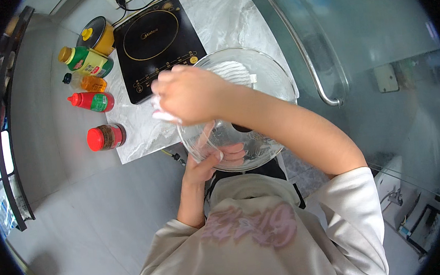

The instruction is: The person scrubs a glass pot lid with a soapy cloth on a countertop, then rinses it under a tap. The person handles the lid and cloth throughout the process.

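A large round glass pan lid [261,149] with a metal rim is tilted over the counter's front edge. My left hand [210,159] grips its lower left rim, with fingers visible through the glass. Above the lid's left side is my right hand [185,95], slightly blurred, its fingers curled on a white cloth or tissue [164,113]. My right forearm crosses the lid and partly hides its dark knob [240,127]. A white ribbed cloth or pad [232,72] shows at the lid's upper part; whether it lies on the glass or behind it is unclear.
A black induction cooktop [158,41] lies on the marbled counter [220,17]. Along the wall stand a yellow lidded pot [104,40], a green bottle [88,62], an amber-filled bottle [93,84], a red squeeze bottle [92,102] and a red-lidded jar [107,137]. A glass door with a metal handle [306,49] is at right.
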Available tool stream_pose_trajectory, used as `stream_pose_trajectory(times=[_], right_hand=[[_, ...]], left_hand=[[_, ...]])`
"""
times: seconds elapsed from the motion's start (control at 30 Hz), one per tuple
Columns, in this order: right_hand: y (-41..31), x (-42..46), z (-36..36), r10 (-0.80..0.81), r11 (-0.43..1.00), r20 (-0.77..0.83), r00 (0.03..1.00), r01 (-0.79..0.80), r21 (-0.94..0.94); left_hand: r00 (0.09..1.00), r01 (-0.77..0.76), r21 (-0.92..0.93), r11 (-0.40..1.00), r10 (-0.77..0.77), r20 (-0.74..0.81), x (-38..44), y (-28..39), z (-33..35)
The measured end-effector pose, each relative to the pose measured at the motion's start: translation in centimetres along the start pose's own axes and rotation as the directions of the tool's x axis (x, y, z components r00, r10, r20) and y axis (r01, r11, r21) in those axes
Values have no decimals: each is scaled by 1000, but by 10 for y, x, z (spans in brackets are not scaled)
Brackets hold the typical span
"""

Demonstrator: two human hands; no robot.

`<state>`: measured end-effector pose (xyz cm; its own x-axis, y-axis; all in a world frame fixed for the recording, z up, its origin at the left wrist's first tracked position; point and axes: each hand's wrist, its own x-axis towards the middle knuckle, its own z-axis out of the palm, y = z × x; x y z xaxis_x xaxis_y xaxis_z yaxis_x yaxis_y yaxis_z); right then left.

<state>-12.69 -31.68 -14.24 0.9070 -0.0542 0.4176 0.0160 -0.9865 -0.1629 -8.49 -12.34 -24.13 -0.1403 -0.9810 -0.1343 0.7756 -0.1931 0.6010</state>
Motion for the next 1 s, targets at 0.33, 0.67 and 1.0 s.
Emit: stream_pose_trajectory(times=[0.33,0.67,1.0], right_hand=[[4,-73,-35,373,919,-23,928,-372,-131],[27,-200,48,995,61,-102,13,-873,484],[-24,-203,52,918,371,-145,368,-929,-10]], left_hand=[[999,-29,-100,995,26,-30,-9,-10,-13],[973,-34,-54,998,20,-229,9,-30,-20],[927,-85,-216,973,-2,-375,6,-63,-20]])
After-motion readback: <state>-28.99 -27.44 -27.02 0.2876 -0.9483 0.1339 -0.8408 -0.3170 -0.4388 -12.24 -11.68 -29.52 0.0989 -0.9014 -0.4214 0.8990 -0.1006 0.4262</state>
